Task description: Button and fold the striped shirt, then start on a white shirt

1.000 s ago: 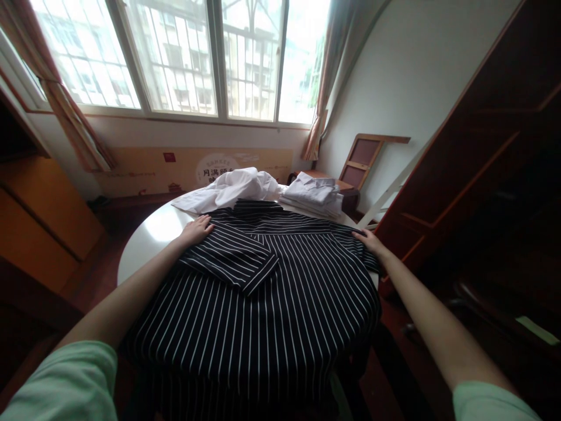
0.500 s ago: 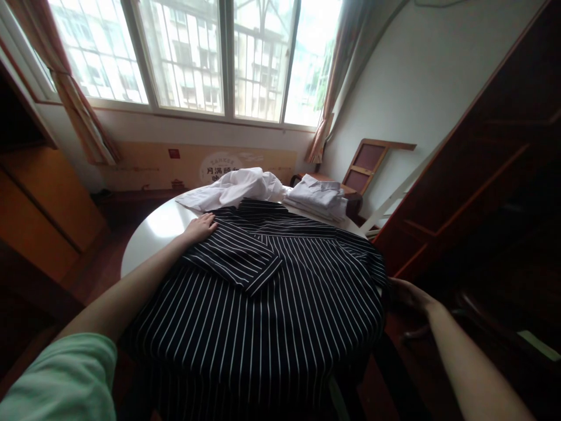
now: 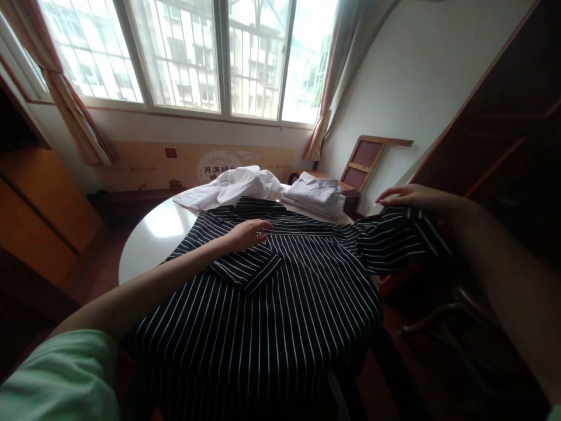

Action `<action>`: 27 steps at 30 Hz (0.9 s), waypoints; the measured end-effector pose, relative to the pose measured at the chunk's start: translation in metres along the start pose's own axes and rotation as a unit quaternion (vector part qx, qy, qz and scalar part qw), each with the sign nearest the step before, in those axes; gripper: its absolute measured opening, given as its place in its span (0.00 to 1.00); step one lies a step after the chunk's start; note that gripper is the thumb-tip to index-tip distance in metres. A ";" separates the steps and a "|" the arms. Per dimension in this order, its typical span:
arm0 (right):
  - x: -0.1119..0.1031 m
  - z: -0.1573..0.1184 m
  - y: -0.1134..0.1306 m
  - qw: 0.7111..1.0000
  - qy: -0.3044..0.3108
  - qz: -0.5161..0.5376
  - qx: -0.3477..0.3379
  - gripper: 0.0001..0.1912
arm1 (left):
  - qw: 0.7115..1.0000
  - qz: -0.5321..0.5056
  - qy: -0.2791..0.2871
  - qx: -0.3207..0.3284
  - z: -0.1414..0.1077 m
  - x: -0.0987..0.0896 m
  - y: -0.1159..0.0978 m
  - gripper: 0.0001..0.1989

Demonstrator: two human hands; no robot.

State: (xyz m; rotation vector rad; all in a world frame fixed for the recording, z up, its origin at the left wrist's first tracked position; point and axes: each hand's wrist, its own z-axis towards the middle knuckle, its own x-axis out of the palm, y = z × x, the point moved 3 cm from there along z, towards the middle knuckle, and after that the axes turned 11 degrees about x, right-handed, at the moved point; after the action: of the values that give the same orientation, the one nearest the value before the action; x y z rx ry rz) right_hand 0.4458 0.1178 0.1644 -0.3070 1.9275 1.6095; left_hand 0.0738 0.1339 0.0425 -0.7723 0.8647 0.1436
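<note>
A black shirt with white stripes [image 3: 302,304] lies spread over a round white table [image 3: 135,245], its lower part hanging over the near edge. One sleeve [image 3: 245,266] is folded inward across the shirt's body. Over the upper part of the shirt is my left hand [image 3: 249,233], fingers stretched out and holding nothing; whether it touches the cloth is hard to tell. On the right, my right hand [image 3: 409,197] grips the other sleeve [image 3: 390,240] and holds it up and outward, beyond the table's edge. Part of its fingers is hidden.
At the table's far side lie a rumpled white garment [image 3: 236,186] and a stack of folded white shirts [image 3: 316,194]. A wooden chair [image 3: 362,164] stands behind, by the wall. Dark wooden furniture [image 3: 477,152] rises on the right, and a wooden cabinet [image 3: 48,204] stands left.
My right hand has risen from beside the table, lifting the right sleeve outward. My left hand has moved right, from the folded sleeve's shoulder toward the shirt's middle.
</note>
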 end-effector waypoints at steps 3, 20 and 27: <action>0.045 -0.017 0.038 0.977 0.204 0.013 -0.058 0.15 | 0.947 -0.310 0.028 -0.084 0.010 0.031 -0.015 0.24; 0.105 0.065 -0.101 0.991 0.018 0.122 0.054 0.06 | 0.880 -0.448 -0.038 -0.153 0.035 0.070 -0.048 0.09; 0.119 0.063 -0.131 0.984 -0.011 0.176 0.019 0.03 | 0.823 -0.530 -0.122 -0.163 0.020 0.051 -0.030 0.08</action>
State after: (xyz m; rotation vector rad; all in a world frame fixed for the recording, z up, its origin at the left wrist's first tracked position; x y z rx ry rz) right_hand 0.4405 0.1698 -0.0160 0.0735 2.0794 1.7837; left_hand 0.1319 0.1160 0.0296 -1.4273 0.0666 -0.6116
